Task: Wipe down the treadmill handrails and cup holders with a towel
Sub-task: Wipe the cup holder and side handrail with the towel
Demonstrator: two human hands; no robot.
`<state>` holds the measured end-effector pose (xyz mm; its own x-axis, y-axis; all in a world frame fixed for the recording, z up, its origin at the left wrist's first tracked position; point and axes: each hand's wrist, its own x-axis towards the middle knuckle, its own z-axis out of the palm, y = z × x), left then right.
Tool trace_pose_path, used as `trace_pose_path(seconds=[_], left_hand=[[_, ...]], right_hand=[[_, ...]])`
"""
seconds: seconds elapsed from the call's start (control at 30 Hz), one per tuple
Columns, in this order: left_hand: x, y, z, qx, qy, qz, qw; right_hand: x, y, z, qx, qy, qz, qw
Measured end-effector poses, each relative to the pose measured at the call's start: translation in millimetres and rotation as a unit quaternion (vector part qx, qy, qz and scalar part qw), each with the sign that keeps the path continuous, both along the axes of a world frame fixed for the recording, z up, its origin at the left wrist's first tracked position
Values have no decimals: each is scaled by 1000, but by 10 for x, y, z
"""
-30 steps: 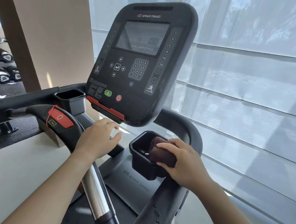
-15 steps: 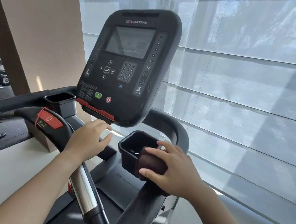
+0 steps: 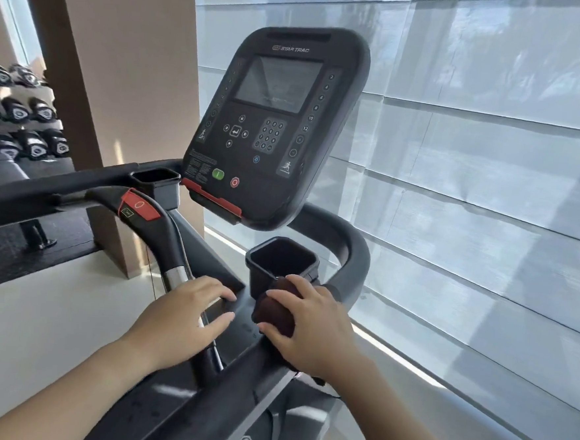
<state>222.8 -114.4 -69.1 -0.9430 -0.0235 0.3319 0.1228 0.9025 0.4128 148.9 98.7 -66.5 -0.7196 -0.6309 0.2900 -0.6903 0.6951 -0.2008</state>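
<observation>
Our right hand (image 3: pixel 312 328) has slid the towel (image 3: pixel 275 313) out of the cup holder (image 3: pixel 260 281) onto the handrail (image 3: pixel 356 259) just below, fingers curled round the wad to press it, w/ left hand (image 3: pixel 186 315) resting loose-fingered on the centre bar (image 3: pixel 173 246), prob. for balance.

- Just ahead of the fingers (image 3: pixel 299 285) of the right hand (image 3: pixel 315 331), curling on the towel (image 3: pixel 273 313), the right cup holder (image 3: pixel 258 283) is blocking the way; its mouth is gaping open upward.
- Above and beyond them, the console (image 3: pixel 274 126) is overhanging the right cup holder, squeezing the room over it.
- To their right, the curved handrail (image 3: pixel 356 252) is walling the side.
- Between them and the left hand (image 3: pixel 185 319), a narrow gap is lying open.
- Ahead-left of the left fingers (image 3: pixel 216 293), the centre bar (image 3: pixel 169 237) is rising.
</observation>
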Motion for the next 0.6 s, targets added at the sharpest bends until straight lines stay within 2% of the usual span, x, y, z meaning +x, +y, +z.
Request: trace_pose_path(seconds=[0.07, 0.17, 0.27, 0.4, 0.5, 0.6], left_hand=[[290, 64, -20, 23, -42, -5, 999], [717, 139, -44, 15, -83, -14, 996], [1035, 207, -58, 12, -87, 12, 996], [1386, 311, -130, 31, -111, 50, 992], [1630, 318, -166, 15, -116, 86, 990], [1726, 332, -170, 14, -103, 115, 988]], right_hand=[[102, 8, -15, -11, -3, 26, 1000], [78, 7, 99, -21, -40, 1, 999], [295, -93, 39, -28, -5, -8, 1000], [676, -118, -174, -91, 5, 44, 995], [612, -146, -78, -115, -24, -14, 993], [745, -216, -131, -141, -6, -56, 988]])
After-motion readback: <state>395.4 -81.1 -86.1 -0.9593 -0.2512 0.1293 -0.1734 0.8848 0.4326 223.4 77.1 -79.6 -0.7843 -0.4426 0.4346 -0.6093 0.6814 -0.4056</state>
